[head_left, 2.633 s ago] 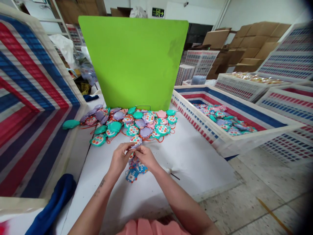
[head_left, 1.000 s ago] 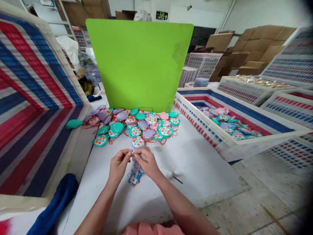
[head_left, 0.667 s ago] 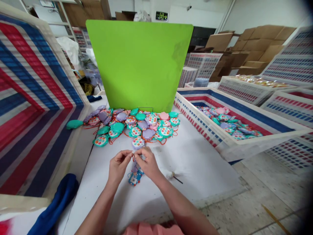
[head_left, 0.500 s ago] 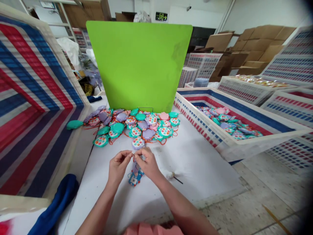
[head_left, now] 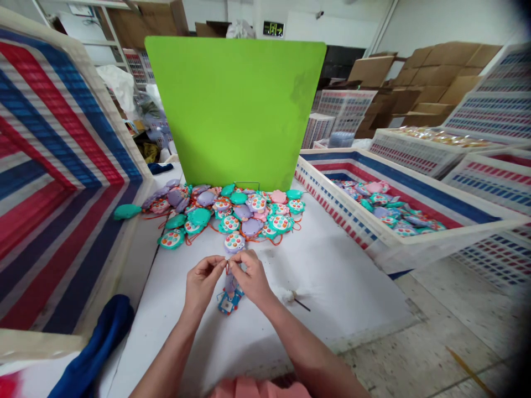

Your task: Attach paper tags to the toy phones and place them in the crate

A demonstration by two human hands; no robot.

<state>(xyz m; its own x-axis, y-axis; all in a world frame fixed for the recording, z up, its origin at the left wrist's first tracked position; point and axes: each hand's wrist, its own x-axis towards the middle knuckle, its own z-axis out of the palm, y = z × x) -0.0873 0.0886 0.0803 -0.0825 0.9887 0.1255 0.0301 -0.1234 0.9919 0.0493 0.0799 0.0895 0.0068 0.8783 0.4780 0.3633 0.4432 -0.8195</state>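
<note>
My left hand point(head_left: 204, 280) and my right hand point(head_left: 249, 276) meet over the white table, fingertips pinched together on a thin red-orange cord point(head_left: 227, 267). Below the fingers lies a small purple toy point(head_left: 230, 283), partly hidden by my right hand, and by it a blue printed card point(head_left: 229, 303). Just beyond my hands sits a purple toy with coloured dots point(head_left: 234, 242). Behind it spreads a heap of teal, purple and pink animal-shaped toys point(head_left: 251, 227), many with orange cords.
A green board point(head_left: 236, 110) stands upright behind the heap. At the right, a white crate point(head_left: 398, 249) with a striped lining holds more toys. A striped-lined crate point(head_left: 78, 221) leans at the left, near blue cloth point(head_left: 97, 342). A white tuft with a dark stick point(head_left: 295, 297) lies right of my hands.
Both hands stay nearly in place, with the fingertips still pinched on the cord. The toys and the crates have not moved.
</note>
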